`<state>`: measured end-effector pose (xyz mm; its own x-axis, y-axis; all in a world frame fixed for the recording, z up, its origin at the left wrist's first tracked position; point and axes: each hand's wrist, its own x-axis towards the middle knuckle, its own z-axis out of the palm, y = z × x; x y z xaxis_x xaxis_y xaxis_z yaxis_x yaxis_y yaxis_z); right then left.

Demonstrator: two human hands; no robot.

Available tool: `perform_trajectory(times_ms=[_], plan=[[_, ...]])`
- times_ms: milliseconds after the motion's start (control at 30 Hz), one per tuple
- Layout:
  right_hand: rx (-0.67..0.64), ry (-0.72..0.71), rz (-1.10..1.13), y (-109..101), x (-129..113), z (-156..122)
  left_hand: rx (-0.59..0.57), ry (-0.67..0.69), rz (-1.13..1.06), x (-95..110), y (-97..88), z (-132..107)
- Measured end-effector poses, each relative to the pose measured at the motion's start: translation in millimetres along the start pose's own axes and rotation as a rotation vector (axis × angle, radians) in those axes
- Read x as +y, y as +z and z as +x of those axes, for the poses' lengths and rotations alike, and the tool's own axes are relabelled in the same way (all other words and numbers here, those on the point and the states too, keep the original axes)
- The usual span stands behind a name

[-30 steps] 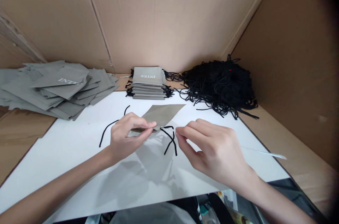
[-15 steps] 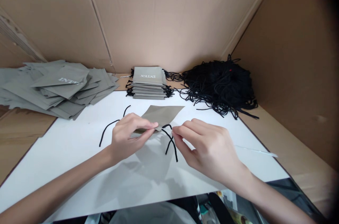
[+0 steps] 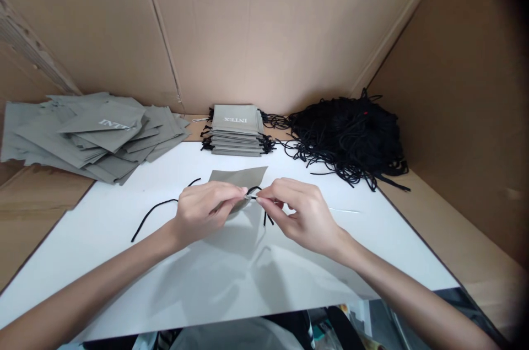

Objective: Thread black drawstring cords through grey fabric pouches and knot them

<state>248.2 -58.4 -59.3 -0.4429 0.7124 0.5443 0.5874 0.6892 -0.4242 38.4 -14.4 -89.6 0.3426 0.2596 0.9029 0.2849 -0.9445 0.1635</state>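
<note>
My left hand is closed in a pinch on the edge of a grey fabric pouch, raised over the white table. Right beside it, my right hand pinches a black cord where it meets the pouch's corner. Two short cord ends dangle below the right fingertips, while longer black cord trails out to the left of my left hand. A thin pale rod or wire shows to the right, behind my right hand; its other end is hidden.
Loose grey pouches lie heaped at the back left. A neat stack of corded pouches stands at the back centre, and a tangled pile of black cords at the back right. Cardboard walls enclose the white tabletop.
My right hand has moved left, closer to my left hand, and now holds the cord at the pouch's corner. The pouch has shifted slightly left, and the pale rod shows less.
</note>
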Motion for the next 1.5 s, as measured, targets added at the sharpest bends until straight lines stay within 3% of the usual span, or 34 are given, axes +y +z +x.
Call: perform_trajectory(times_ms=[200,367,500,733,900,1000,1167,1233,1400,1500], plan=[[-0.005,-0.006,-0.075,12,8,7,-0.039,-0.032,0.039,-9,-2.1,-8],[-0.051,0.189,-0.165,-4,19,0,-0.081,-0.092,0.068,-19,-6.4,-12],[-0.051,0.164,-0.169,-15,27,-14,-0.066,-0.141,0.018,-22,-4.2,-11],[0.016,0.055,-0.229,-12,25,-16,-0.049,-0.078,0.055,-17,-2.5,-8],[-0.06,0.093,-0.289,-14,18,-9,-0.166,0.061,0.106,-19,-8.2,-21],[-0.154,0.248,-0.125,-16,18,-6,-0.202,0.109,0.083,-17,-8.1,-25],[-0.312,0.479,0.584,-12,30,-2,-0.082,0.036,0.033,-10,-9.1,-10],[-0.324,0.506,0.714,-8,33,-1,-0.079,0.054,-0.009,-8,-11.6,-3],[-0.329,0.502,0.696,-5,28,0,-0.139,0.088,-0.068,-8,-20.3,2],[-0.281,0.453,0.424,-10,16,-1,-0.197,0.089,-0.018,-13,-22.2,-3]])
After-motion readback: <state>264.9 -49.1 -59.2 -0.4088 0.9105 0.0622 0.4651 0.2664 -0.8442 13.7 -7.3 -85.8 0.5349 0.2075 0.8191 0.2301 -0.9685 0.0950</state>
